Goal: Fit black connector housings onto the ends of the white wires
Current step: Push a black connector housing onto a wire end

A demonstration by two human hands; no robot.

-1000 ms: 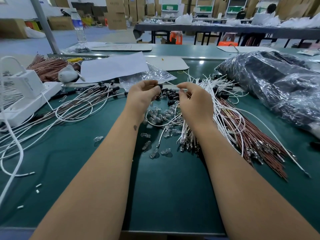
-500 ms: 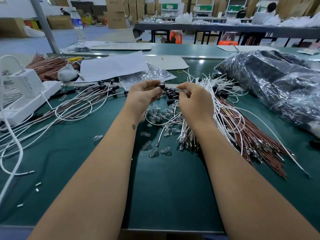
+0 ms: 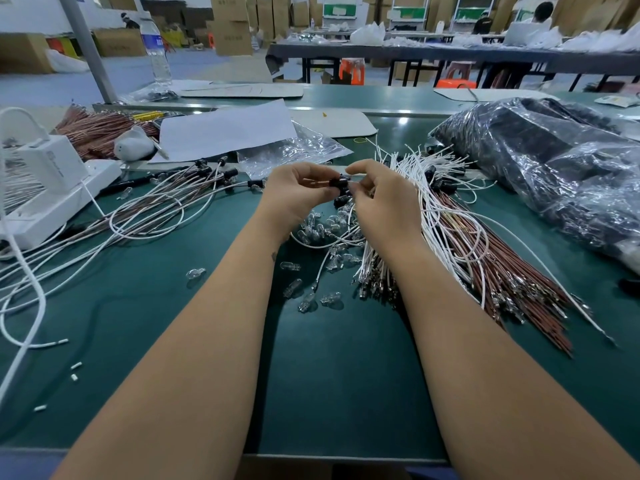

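- Above the heap of loose black housings at mid-bench, the left hand pinches one black housing in a tight fingertip grip.
- Right hand meets it from the other side, fingers curled and pinching what looks like a white wire end at the housing; the wire itself is mostly hidden by the fingers, so I cannot tell whether it is seated.
- Left of the heap lies a bundle of finished leads, white and brown, with black housings already on their far ends.
- Right of the heap a large fan of white wires and brown wires waits, its near ends showing bare metal terminals. By the look of it, most of the work is left.
- Just nearer than the heap, small clear bulbs are scattered on the green bench.
- Further right of the heap sits a big plastic bag; far left, a white box.
- Tangled loops near the heap could snag the wire being fitted.
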